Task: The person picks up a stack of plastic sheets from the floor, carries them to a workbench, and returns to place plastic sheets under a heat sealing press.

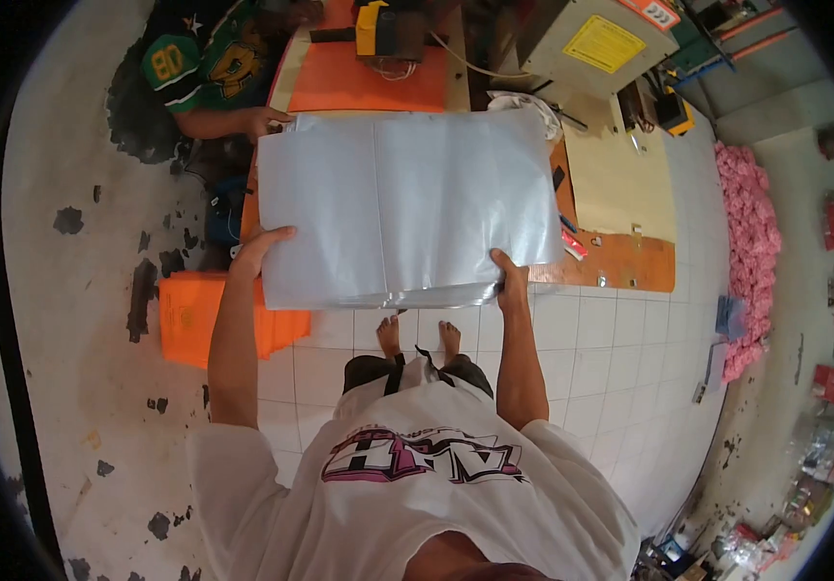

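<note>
Between my two hands I hold a wide stack of shiny, translucent silvery plastic sheets point(330, 203), level in front of my chest. A vertical line divides its top surface left of the middle. My left hand point(260, 250) grips the left edge, thumb on top and fingers hidden beneath. At the near right corner, my right hand point(508, 275) clasps the stack the same way. Several layers show along the near edge. Another person's hand point(264, 122) is at the far left corner; whether it touches the sheets I cannot tell.
An orange-topped work table point(620, 261) lies under and beyond the sheets, with a cream board point(620, 184) on it. A beige machine point(596, 48) with a yellow label stands behind. Orange sheets point(189, 315) are stacked at left. Pink bundles point(746, 252) line the right wall.
</note>
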The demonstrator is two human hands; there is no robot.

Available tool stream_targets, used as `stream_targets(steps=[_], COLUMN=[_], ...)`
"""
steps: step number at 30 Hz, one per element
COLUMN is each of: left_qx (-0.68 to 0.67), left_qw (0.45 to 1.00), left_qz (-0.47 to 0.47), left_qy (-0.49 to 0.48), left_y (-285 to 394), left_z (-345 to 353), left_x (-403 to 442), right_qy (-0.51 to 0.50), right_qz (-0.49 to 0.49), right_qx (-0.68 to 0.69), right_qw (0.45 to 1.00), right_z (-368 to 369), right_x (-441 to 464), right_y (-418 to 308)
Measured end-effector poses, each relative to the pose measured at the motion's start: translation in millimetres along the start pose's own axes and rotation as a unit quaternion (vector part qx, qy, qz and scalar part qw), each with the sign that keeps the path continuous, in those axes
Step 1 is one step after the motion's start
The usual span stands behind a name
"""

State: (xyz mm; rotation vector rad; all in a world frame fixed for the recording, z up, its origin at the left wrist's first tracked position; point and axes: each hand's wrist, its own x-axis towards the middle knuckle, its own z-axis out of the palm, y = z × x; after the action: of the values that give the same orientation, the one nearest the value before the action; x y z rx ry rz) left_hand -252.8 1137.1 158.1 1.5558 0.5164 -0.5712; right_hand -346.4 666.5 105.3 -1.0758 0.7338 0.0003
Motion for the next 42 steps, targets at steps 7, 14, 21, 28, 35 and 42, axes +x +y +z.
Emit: stream_targets(steps=[7, 14, 21, 28, 35, 42], left_qx=[0.060, 0.148, 0.248, 0.200, 0.323, 0.120], left_qw=[0.998, 0.975, 0.928, 0.922, 0.881, 0.797], left_qz=[0.011, 0.131, 0.200, 0.271, 0.196, 0.322], left_qy=[0.026, 0.107, 0.192, 0.190, 0.284, 0.497], left_y=[-9, -5, -44, -38, -61, -131], left_z=[-5, 15, 1, 8, 13, 101], left_x=[11, -6, 32, 20, 8, -57], right_qy=[-0.002, 0.060, 0.091, 0.039, 0.026, 0.035], right_qz=[-0.139, -0.256, -0.198, -0.143, -0.125, -0.062], right_qx=[-0.088, -0.140, -0.055, 0.082, 0.114, -0.004], right_qw=[0.986, 0.955, 0.974, 0.986, 0.985, 0.997], right_z=[-5, -10, -22, -40, -75, -206], right_x=[1, -4, 2, -4, -13, -52], right_y=[2, -1, 12, 10, 13, 67])
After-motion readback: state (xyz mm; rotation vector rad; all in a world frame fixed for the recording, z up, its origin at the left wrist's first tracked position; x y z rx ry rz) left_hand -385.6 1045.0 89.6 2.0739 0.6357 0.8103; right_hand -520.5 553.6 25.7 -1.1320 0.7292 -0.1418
